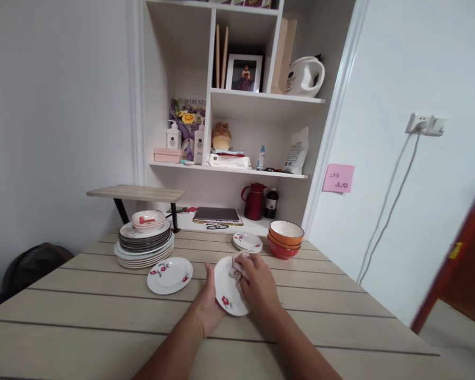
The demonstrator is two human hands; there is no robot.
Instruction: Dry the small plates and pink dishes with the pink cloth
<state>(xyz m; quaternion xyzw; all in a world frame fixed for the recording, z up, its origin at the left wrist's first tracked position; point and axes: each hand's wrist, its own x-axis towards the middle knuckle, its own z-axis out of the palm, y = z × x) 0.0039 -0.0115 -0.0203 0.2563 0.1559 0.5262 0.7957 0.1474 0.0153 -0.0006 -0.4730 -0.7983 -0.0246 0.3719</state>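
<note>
My left hand [209, 301] grips the left rim of a small white plate [224, 279] with red flowers, tilted up above the table; its thumb shows at the edge and the other fingers are hidden beneath. Bunched in my right hand [259, 282] is a pale cloth [238, 268], pressed against the plate's upper face. To the left, a matching flowered plate [169, 275] lies flat on the table. Just beyond my hands sits a short stack of small flowered plates [248, 241].
A tall stack of plates [144, 258], topped by a square bowl [148, 220], stands at the left beneath a raised wooden shelf [136, 192]. Stacked orange and red bowls [285, 240] are at the right. Behind the slatted table [340, 316] are a laptop [217, 214] and a red jug [254, 201].
</note>
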